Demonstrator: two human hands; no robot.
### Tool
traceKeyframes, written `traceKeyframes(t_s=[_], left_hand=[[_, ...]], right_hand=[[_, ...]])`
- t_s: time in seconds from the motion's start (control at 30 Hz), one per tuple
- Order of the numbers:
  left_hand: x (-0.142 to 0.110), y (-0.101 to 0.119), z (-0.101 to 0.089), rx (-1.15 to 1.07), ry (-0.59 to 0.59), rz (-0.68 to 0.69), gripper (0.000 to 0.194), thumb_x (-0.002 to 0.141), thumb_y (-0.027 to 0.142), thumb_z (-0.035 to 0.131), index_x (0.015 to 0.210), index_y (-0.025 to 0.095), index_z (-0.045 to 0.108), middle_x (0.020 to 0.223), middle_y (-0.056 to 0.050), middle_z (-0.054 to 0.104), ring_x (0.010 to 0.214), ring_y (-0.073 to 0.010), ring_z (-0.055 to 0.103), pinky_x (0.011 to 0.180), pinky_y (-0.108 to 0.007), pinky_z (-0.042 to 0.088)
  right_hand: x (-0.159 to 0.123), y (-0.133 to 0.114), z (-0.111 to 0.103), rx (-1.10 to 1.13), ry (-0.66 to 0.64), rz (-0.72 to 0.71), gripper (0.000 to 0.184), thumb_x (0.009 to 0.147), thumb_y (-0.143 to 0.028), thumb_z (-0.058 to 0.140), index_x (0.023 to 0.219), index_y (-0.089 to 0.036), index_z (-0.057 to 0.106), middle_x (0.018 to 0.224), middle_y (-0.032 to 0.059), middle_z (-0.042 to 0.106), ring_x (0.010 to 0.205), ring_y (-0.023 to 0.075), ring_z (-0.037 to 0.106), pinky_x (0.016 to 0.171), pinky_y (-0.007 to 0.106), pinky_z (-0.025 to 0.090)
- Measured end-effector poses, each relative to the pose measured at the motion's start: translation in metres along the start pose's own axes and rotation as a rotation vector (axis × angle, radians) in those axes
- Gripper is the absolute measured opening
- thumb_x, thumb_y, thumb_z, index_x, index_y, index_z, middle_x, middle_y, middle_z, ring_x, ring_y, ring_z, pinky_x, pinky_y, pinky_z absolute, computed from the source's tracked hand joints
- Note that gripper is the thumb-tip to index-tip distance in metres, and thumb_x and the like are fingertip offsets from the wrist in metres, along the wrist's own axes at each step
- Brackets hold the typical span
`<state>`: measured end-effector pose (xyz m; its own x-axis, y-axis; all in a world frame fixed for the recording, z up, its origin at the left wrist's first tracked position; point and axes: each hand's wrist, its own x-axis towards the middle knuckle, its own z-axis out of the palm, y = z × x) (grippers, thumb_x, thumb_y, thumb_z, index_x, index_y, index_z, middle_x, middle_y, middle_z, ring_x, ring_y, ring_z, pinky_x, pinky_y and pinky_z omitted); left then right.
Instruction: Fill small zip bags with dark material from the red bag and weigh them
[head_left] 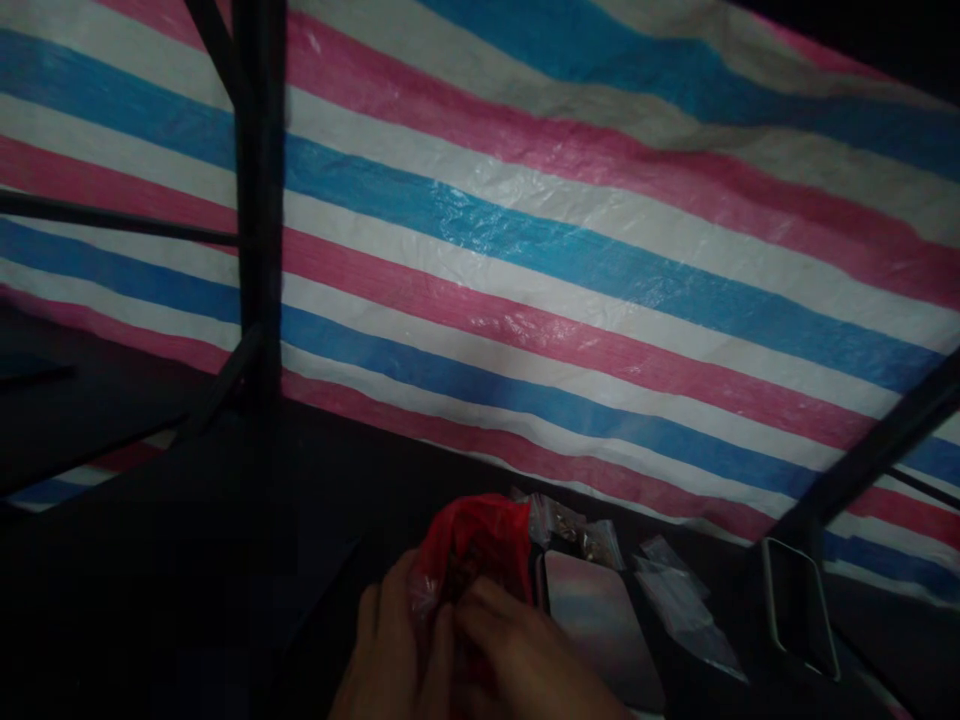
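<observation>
Both my hands meet at the bottom centre of the head view, in dim light. My left hand [390,655] and my right hand [525,660] have their fingers closed on a crumpled red plastic bag [472,545] that stands on a dark surface. The bag's contents are hidden. Right of the bag lies a flat, shiny rectangular object [600,620], close to my right hand.
Small clear plastic packets [675,600] lie right of the shiny object, more packets [570,525] behind it. A phone-like device [799,605] leans at the right. A striped pink, blue and white tarp [570,250] fills the background behind dark metal frame bars [259,200].
</observation>
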<state>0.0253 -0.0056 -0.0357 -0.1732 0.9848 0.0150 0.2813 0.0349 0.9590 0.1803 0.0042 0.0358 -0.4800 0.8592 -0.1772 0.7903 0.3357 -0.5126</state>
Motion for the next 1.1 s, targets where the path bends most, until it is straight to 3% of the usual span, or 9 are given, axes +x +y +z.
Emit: traceKeyframes(t_s=[0.1,0.2,0.3,0.43,0.57,0.73,0.8,0.97,1.1], left_hand=[[0.005,0.009,-0.003,-0.13,0.021,-0.005,0.064,0.078,0.054,0.058,0.13,0.018,0.059,0.134,-0.02,0.069,0.128,-0.0382,0.069,0.111,-0.053,0.055],[0.012,0.011,-0.011,-0.197,-0.04,-0.042,0.062,0.073,0.048,0.064,0.128,0.021,0.058,0.13,-0.015,0.071,0.12,-0.0354,0.073,0.103,-0.048,0.06],[0.02,-0.002,-0.015,-0.223,-0.012,-0.056,0.067,0.072,0.047,0.067,0.132,0.02,0.056,0.134,-0.015,0.069,0.121,-0.036,0.072,0.102,-0.048,0.061],[0.024,-0.025,-0.017,-0.092,0.044,-0.027,0.071,0.077,0.045,0.063,0.144,0.021,0.054,0.146,-0.018,0.062,0.134,-0.0389,0.066,0.111,-0.056,0.055],[0.023,-0.024,-0.017,-0.069,-0.021,-0.013,0.072,0.078,0.04,0.055,0.146,0.018,0.054,0.145,-0.019,0.067,0.136,-0.036,0.066,0.119,-0.053,0.048],[0.019,-0.007,-0.017,-0.048,-0.007,-0.062,0.075,0.077,0.046,0.056,0.145,0.016,0.057,0.127,-0.019,0.076,0.125,-0.04,0.073,0.113,-0.058,0.052],[0.018,-0.001,-0.017,-0.147,-0.016,-0.08,0.073,0.074,0.046,0.061,0.142,0.019,0.058,0.129,-0.016,0.076,0.124,-0.0374,0.074,0.111,-0.053,0.055],[0.019,0.006,-0.015,-0.494,-0.077,-0.158,0.071,0.072,0.041,0.072,0.137,0.021,0.053,0.12,-0.012,0.078,0.103,-0.0318,0.08,0.084,-0.04,0.067],[0.023,-0.002,-0.014,-0.485,-0.051,-0.113,0.057,0.079,0.033,0.072,0.133,0.023,0.056,0.106,-0.005,0.08,0.093,-0.0245,0.08,0.083,-0.034,0.066]], right_hand=[[0.0,0.002,0.001,0.116,-0.005,-0.056,0.046,0.079,-0.004,0.065,0.12,-0.021,0.078,0.129,0.0061,0.073,0.121,0.0209,0.068,0.103,0.024,0.049],[-0.003,0.011,-0.002,0.163,0.101,-0.048,0.047,0.075,-0.001,0.063,0.113,-0.024,0.078,0.123,0.0021,0.074,0.114,0.017,0.07,0.099,0.022,0.049],[-0.003,0.021,-0.003,0.012,0.127,0.047,0.048,0.074,-0.001,0.063,0.116,-0.022,0.076,0.129,0.0054,0.073,0.118,0.0215,0.068,0.102,0.028,0.049],[0.003,0.028,-0.001,-0.222,0.092,0.097,0.053,0.075,-0.002,0.062,0.125,-0.017,0.073,0.135,0.0123,0.071,0.126,0.0299,0.066,0.107,0.037,0.049],[0.012,0.026,-0.001,-0.351,0.141,0.128,0.065,0.072,0.005,0.055,0.132,-0.014,0.069,0.141,0.0157,0.068,0.131,0.0335,0.063,0.11,0.042,0.049],[0.027,0.023,0.001,-0.27,0.239,0.08,0.066,0.076,0.005,0.051,0.137,-0.016,0.067,0.143,0.0148,0.066,0.127,0.0321,0.066,0.106,0.042,0.052],[0.031,0.023,0.001,-0.25,0.244,0.068,0.065,0.076,0.005,0.052,0.136,-0.015,0.067,0.142,0.0146,0.067,0.128,0.0317,0.066,0.107,0.041,0.05],[0.032,0.026,0.002,-0.18,0.225,0.034,0.05,0.077,0.001,0.058,0.12,-0.019,0.073,0.129,0.0092,0.074,0.119,0.0265,0.069,0.1,0.033,0.052],[0.032,0.027,0.005,-0.117,0.257,0.047,0.049,0.076,0.001,0.059,0.116,-0.022,0.073,0.126,0.0061,0.075,0.115,0.023,0.071,0.098,0.03,0.052]])
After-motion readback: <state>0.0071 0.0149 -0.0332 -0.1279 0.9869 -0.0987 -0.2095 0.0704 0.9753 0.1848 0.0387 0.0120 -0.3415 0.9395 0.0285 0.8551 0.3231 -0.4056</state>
